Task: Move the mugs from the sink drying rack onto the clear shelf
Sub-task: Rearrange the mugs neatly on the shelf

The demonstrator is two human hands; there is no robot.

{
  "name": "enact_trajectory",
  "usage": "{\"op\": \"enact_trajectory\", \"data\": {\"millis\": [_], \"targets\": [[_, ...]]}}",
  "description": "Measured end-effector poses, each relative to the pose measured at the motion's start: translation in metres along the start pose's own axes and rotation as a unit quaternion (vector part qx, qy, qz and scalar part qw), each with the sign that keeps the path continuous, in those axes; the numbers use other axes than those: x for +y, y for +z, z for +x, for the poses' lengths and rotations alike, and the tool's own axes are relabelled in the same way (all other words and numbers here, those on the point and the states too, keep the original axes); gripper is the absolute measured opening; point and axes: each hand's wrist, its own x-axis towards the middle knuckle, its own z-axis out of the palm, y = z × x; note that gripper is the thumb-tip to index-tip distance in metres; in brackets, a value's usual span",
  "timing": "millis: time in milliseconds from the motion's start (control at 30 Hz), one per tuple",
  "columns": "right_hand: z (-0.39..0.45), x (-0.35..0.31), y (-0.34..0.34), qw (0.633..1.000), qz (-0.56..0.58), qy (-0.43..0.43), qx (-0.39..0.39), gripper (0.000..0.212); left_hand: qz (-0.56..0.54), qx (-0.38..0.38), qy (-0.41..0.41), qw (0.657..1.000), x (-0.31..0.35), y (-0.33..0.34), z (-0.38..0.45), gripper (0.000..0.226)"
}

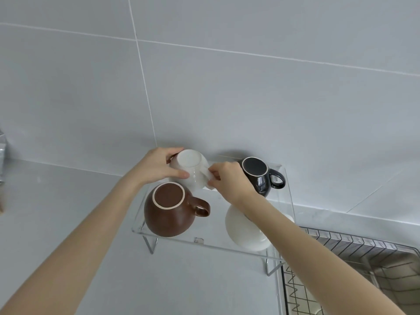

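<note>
Against the grey tiled wall, the clear shelf (172,236) on the bench holds four upside-down mugs, probably for draining, both hands' grips steadying the rear white mug (193,171): left hand (156,167) cupping its body, right hand (227,180) pinching its handle.

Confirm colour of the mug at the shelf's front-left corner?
Brown mug, matte, with a pale unglazed ring round its upturned base. Head view.

brown mug (169,210) | black mug (259,176) | two white mugs (191,171) | clear shelf (238,246)
</note>
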Motion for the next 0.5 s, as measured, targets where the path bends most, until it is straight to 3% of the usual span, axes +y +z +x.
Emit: {"op": "enact_trajectory", "data": {"millis": [267,500], "targets": [[0.013,0.000,-0.007,0.998,0.062,-0.022,0.009,0.020,0.074,0.114,-0.008,0.991,0.001,0.009,-0.004,0.054],[0.019,-0.001,-0.010,0.997,0.076,-0.020,-0.005,0.023,0.085,0.144,-0.013,0.986,0.001,0.013,-0.004,0.048]]}}
